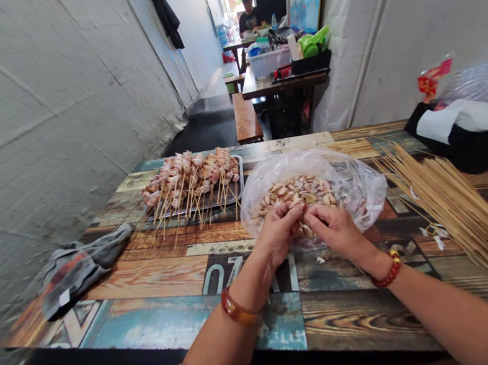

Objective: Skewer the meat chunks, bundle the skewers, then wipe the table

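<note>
My left hand (283,229) is closed in a pinch on a garlic clove (295,203) at its fingertips. Close beside it, my right hand (332,227) also has thumb and fingers pressed together; what lies between them is too small to make out. Both hands are over the near side of a clear plastic bag (362,187), spread open and holding many loose garlic cloves (315,185). Left of the bag, a metal tray (242,176) bears a pile of loaded skewers (190,176), their sticks pointing toward me. A bundle of bare bamboo skewers (460,207) lies to the right.
A grey cloth (84,267) lies at the table's left end. A black bag (459,144) with white paper and plastic packaging stands at the back right. Small white scraps (437,236) lie near the skewers. Beyond are a bench (246,118), another loaded table (287,83) and a seated person (249,18).
</note>
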{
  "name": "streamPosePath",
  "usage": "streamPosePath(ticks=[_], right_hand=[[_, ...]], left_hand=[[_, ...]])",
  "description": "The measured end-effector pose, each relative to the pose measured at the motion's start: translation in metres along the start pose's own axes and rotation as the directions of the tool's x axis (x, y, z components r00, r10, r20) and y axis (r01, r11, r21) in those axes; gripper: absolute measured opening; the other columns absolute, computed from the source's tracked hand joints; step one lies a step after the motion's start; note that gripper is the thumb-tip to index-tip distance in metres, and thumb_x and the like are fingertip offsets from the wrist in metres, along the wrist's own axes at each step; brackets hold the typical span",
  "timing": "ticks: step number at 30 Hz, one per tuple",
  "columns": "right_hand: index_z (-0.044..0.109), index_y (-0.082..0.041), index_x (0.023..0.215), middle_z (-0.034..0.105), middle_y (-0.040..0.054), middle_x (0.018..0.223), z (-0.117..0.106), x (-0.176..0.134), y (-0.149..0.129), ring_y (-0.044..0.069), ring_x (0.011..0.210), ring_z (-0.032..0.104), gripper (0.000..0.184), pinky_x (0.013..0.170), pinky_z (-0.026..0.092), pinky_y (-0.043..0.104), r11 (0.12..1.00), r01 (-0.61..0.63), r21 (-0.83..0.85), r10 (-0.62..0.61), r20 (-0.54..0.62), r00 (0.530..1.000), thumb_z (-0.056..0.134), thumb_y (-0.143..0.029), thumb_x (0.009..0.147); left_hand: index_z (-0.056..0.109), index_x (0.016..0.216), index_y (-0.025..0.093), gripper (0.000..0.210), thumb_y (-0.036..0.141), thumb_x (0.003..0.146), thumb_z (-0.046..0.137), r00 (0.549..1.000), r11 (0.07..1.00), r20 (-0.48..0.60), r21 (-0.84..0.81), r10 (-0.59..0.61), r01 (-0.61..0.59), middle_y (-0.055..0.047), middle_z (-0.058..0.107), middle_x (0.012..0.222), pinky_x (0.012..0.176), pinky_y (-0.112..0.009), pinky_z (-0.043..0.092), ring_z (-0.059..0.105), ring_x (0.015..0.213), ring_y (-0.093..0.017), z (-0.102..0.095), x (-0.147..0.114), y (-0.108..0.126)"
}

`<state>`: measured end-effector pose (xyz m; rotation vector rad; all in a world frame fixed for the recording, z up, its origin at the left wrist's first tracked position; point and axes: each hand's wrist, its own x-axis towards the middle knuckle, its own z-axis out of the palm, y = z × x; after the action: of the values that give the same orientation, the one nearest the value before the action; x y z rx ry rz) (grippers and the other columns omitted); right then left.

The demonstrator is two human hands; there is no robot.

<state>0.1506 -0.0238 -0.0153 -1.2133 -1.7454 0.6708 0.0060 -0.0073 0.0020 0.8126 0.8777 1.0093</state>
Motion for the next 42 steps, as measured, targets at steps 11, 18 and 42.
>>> streamPosePath(ticks=[11,18,42], right_hand=[[0.049,-0.023,0.065,0.053,-0.0024,0.058,0.006,-0.003,0.001,0.013,0.056,0.047,0.031,0.056,0.034,0.025,0.999,0.008,-0.036,-0.010,-0.060,0.998,0.046,-0.037,0.092],[0.057,-0.022,0.070,0.060,0.0000,0.062,0.007,-0.004,0.000,0.015,0.059,0.053,0.028,0.058,0.038,0.026,1.000,-0.009,-0.004,0.009,-0.020,1.000,0.048,-0.037,0.092],[0.051,-0.023,0.069,0.054,-0.0016,0.061,0.012,-0.010,0.000,0.014,0.059,0.049,0.028,0.058,0.035,0.026,0.999,-0.036,0.037,0.036,0.020,0.999,0.045,-0.036,0.093]], left_hand=[[0.060,0.065,0.014,0.043,0.045,0.055,0.088,1.000,0.998,0.017,-0.054,-0.009,0.010,0.009,0.040,0.049,0.042,-0.019,0.014,0.027,0.042,-0.001,0.003,-0.003,-0.004],[0.074,0.081,0.012,0.047,0.053,0.059,0.083,0.996,0.999,-0.067,-0.002,0.054,-0.054,0.005,0.046,0.054,0.043,-0.019,0.017,0.031,0.047,-0.003,0.004,-0.004,0.002],[0.065,0.078,0.015,0.041,0.053,0.066,0.076,0.983,0.993,-0.146,0.030,0.115,-0.112,0.008,0.041,0.058,0.042,-0.017,0.019,0.030,0.048,-0.004,-0.002,-0.001,0.004]])
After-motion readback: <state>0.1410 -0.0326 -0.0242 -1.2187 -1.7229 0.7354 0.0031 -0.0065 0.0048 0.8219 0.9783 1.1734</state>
